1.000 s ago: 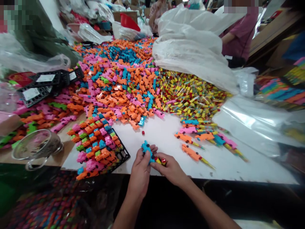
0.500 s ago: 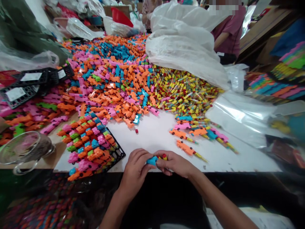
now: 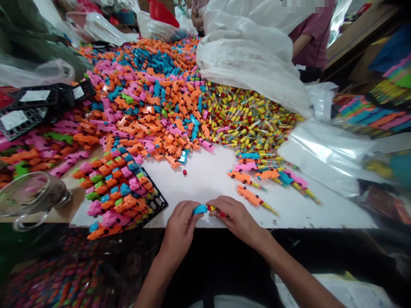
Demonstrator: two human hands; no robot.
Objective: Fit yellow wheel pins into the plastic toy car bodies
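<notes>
My left hand [image 3: 180, 222] is closed around a small blue toy car [image 3: 200, 209] at the near edge of the white table [image 3: 212, 179]. My right hand [image 3: 236, 216] pinches a thin tube with yellow and red ends [image 3: 215, 209], held against the rear of the blue car. Both hands meet just above the table edge. A short row of finished cars with tubes [image 3: 257, 175] lies right of my hands. A black tray stacked with coloured cars [image 3: 120, 192] sits to the left.
A big heap of orange, pink and blue toy cars [image 3: 150, 98] and a pile of yellow tubes [image 3: 250, 119] cover the far table. White plastic bags [image 3: 253, 60] lie behind. A glass bowl [image 3: 30, 199] stands at left. A person in a maroon shirt [image 3: 313, 38] sits opposite.
The blue car was turned from upright to lying level and brought down to the table edge. My right hand has drawn the tube in line with the car's end.
</notes>
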